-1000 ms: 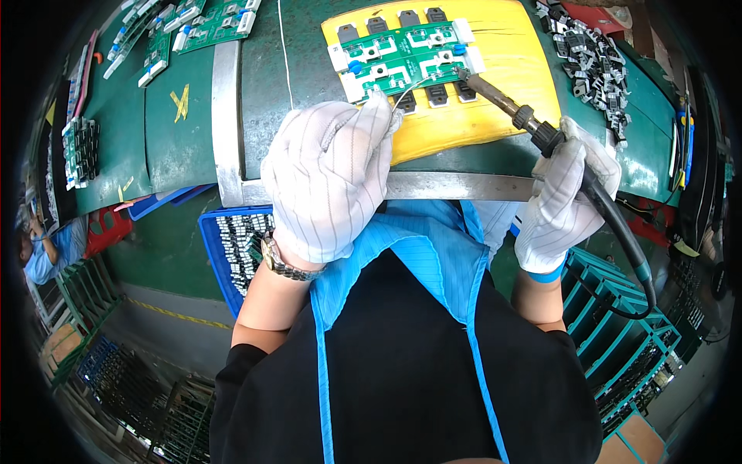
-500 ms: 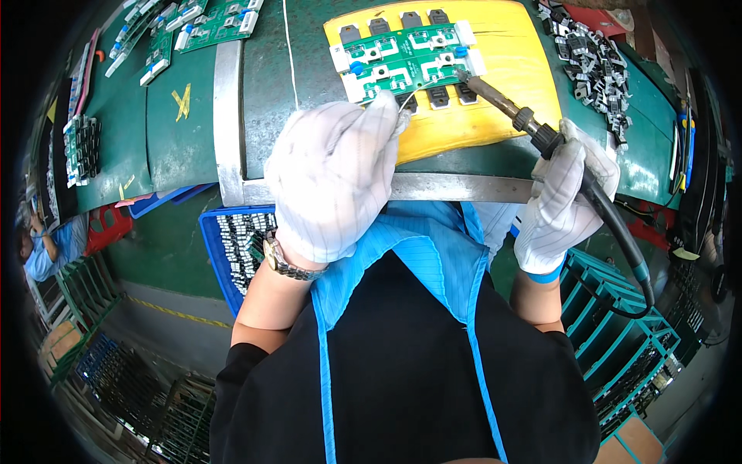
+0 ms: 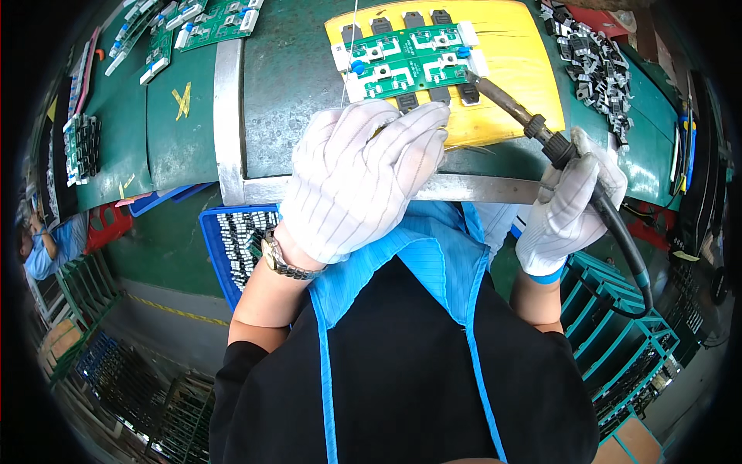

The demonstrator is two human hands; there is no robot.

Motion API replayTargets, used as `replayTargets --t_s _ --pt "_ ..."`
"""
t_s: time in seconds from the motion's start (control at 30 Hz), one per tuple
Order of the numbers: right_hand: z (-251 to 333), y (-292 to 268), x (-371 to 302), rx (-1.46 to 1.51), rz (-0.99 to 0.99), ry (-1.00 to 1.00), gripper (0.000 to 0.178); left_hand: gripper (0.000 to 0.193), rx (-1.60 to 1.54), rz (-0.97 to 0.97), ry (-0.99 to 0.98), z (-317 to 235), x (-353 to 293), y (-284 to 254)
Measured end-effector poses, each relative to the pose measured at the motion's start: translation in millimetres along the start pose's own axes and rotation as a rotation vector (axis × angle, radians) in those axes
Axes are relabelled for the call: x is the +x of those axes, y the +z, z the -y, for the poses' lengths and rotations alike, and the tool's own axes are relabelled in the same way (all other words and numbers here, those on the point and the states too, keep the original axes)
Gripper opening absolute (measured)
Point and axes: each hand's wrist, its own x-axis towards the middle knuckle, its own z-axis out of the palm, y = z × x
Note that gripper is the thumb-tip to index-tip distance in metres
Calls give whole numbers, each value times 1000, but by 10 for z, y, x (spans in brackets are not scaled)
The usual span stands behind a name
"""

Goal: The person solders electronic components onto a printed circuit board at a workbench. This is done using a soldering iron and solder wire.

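A green circuit board (image 3: pixel 413 58) with white connectors, blue discs and several black tabbed components along its edges lies on a yellow pad (image 3: pixel 502 93). In my right hand (image 3: pixel 580 201) is a soldering iron (image 3: pixel 510 104), its tip at the board's lower right corner. My left hand (image 3: pixel 363 174), gloved in white like the right, is closed just below the board. Its fingertips are beside a black component (image 3: pixel 439 94) at the near edge. A thin solder wire (image 3: pixel 353 39) runs from above into the left hand; its free end is hidden.
Loose black and metal parts (image 3: pixel 595 73) are heaped at the far right. More circuit boards (image 3: pixel 220 23) lie at the far left. A metal strip (image 3: pixel 464 188) edges the bench; below it stands a blue bin (image 3: pixel 212 247) of small parts. The iron's cable (image 3: pixel 645 298) loops down on the right.
My left hand has moved right and turned over along the board's near edge, and the wire has swung right across the board. The iron has shifted slightly right.
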Motion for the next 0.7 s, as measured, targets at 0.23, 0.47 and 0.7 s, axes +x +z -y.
replayTargets --t_s 0.23,0.47,0.7 --pt "-13 -10 -38 108 49 47 21 30 -91 -137 -112 11 -45 -89" --pt "25 15 -19 133 68 162 22 33 99 -291 -210 67 -75 -79" --pt "37 94 -20 36 27 149 29 36 71 -239 -178 96 -58 -43"
